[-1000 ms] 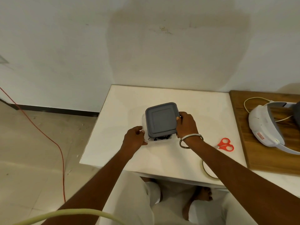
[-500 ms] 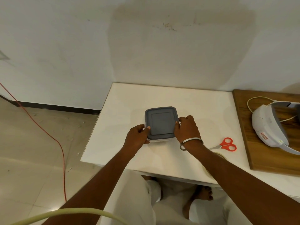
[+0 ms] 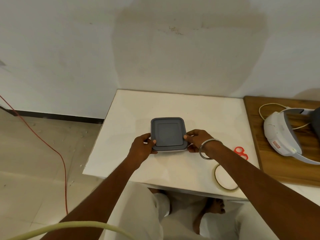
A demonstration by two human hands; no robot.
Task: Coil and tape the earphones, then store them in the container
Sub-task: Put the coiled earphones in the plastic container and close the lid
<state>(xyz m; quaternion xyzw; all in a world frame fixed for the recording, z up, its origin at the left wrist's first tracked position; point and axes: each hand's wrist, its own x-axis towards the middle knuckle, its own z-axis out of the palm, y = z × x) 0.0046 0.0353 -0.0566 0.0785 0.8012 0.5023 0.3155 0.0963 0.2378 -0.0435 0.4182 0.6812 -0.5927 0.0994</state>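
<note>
Square container with flat grey plastic lid point(image 3: 168, 134) sits mid white surface point(image 3: 199, 115), lid fully on. Left hand point(image 3: 142, 148) and right hand point(image 3: 199, 140) grip its near corners, thumbs on lid. Earphones not visible. White headset point(image 3: 284, 135) on wooden board point(image 3: 277, 167) carries small red label, text unreadable

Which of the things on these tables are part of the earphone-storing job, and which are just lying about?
Part of the job:
- square container with flat grey lid, gripped at its sides by the left hand and right hand
- thin ring-shaped roll of tape
- red-handled scissors

Just lying about:
- white headset with pale cable on the brown wooden board
- red cord on the floor
</note>
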